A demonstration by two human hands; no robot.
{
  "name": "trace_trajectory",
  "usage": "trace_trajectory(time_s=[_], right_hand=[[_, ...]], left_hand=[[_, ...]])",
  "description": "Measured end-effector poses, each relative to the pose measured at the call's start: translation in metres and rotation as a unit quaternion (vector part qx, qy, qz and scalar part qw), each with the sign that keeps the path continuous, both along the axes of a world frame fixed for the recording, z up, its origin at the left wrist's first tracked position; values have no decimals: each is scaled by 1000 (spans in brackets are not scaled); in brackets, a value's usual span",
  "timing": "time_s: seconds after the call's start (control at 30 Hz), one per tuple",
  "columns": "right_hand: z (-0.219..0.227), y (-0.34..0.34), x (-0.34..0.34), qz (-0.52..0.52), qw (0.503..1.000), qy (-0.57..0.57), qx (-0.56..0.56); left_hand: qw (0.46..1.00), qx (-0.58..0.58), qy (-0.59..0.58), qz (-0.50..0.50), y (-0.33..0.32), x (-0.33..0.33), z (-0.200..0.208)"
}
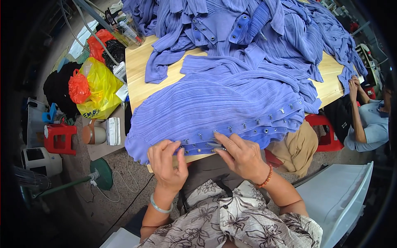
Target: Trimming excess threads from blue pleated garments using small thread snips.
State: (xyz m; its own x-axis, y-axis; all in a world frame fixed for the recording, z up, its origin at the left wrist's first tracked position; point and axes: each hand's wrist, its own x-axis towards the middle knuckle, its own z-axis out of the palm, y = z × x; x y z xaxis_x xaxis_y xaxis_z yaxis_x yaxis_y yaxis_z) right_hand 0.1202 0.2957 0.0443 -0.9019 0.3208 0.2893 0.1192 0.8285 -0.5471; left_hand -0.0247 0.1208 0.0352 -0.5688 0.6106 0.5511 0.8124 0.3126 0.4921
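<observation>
A violet-blue ribbed knit garment point(202, 99) lies spread at the table's front edge. Small metal fasteners point(244, 125) line its near border, with a row of round eyelets or snaps below them. My left hand point(167, 165) is at the border's left part, thumb and forefinger drawn together; whatever is between them is too small to make out. In my right hand point(246, 159) is a pair of small scissors point(216, 145), blades pointing left over the border. The right forefinger rests on the cloth beside a fastener.
More violet-blue garments point(248, 25) heap across the back of the wooden table point(138, 82). Left of it are a yellow plastic bag point(101, 89), a mug point(96, 134) and a red stool point(60, 138). At the right, another person point(368, 120) handles cloth. A white bin point(335, 198) stands near my right elbow.
</observation>
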Motion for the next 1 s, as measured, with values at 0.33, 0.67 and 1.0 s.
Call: trace_trajectory(time_s=[0.33, 0.67, 1.0], right_hand=[[-3, -1, 4, -2, 1000, 4, -1], [-2, -4, -5, 26, 1000, 7, -5], [-4, -7, -11, 27, 999, 16, -8]], left_hand=[[990, -93, 101, -17, 16, -3, -16], [979, 64, -191, 7, 3, -3, -11], [959, 95, -268, 10, -6, -3, -10]])
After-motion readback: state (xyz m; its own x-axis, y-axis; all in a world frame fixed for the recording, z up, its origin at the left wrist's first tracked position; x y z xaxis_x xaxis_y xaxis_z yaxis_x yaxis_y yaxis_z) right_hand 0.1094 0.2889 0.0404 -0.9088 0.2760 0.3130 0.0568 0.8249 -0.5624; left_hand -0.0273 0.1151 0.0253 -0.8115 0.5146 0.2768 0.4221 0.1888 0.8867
